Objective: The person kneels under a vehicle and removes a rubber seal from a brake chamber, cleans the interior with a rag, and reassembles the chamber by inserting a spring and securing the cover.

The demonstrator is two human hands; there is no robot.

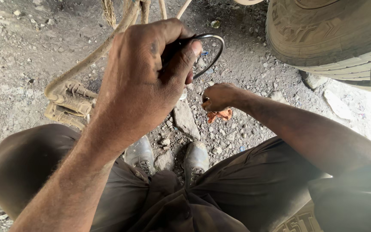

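Observation:
My left hand (144, 81) is raised close to the camera, fist closed around a thin black looped cable (214, 53). My right hand (219, 96) reaches down toward the dirt ground, fingers curled shut; what it grips is hidden. An orange scrap (220, 115) lies on the ground just under it. I am squatting, with my two dusty shoes (194, 159) below the hands.
A large vehicle tyre (323, 38) stands at the upper right. A dusty hose with metal fittings (67, 101) lies at left, with ropes (108, 13) hanging above. A flat stone (185, 120) and loose gravel cover the ground.

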